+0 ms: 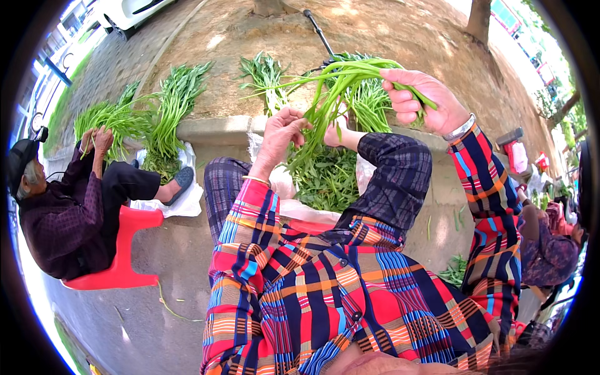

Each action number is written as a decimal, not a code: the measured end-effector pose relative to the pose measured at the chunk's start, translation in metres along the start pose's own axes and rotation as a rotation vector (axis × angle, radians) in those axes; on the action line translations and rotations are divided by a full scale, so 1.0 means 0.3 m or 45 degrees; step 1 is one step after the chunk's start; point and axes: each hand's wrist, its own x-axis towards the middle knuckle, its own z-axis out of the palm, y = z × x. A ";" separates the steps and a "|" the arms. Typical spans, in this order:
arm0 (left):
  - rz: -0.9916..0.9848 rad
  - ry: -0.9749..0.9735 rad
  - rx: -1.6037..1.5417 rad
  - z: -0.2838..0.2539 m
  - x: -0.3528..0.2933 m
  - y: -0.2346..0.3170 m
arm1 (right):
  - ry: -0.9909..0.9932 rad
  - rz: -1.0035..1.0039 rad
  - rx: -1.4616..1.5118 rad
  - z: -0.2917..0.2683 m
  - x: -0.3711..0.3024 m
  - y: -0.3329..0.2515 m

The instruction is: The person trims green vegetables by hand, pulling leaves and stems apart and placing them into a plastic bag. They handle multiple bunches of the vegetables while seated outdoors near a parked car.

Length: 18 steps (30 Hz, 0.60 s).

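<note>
My right hand (428, 103) is raised and closed around the stem ends of a bunch of long-stemmed leafy greens, which look like water spinach (350, 72). The bunch arches left and its leafy ends droop towards my left hand (281, 137). That hand's thumb and fingers are pinched together at the hanging leaves; what exactly lies between the fingertips is hard to make out. Below, between my knees, a heap of loose green leaves (328, 181) rests on white sheeting (365, 172). More uncut bunches (369, 100) lie just beyond, partly behind the held stems.
A kerb (212, 130) runs across in front, with bundles of greens (265, 75) on the soil behind it. A black pole (319, 34) stands there. At left a person (69, 219) on a red stool (128, 250) handles greens (112, 119). Another person (550, 244) sits at right.
</note>
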 end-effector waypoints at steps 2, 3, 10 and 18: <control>-0.121 -0.134 -0.196 -0.016 -0.006 0.025 | 0.036 -0.006 0.006 0.001 -0.004 0.000; -0.140 -0.134 -0.208 -0.016 -0.004 0.020 | 0.046 -0.013 -0.008 -0.001 -0.006 -0.001; -0.207 -0.204 -0.011 -0.014 -0.006 0.001 | 0.057 -0.020 -0.009 -0.010 -0.015 -0.004; -0.147 -0.151 0.128 0.008 0.006 -0.044 | 0.076 -0.026 -0.037 -0.002 -0.019 -0.008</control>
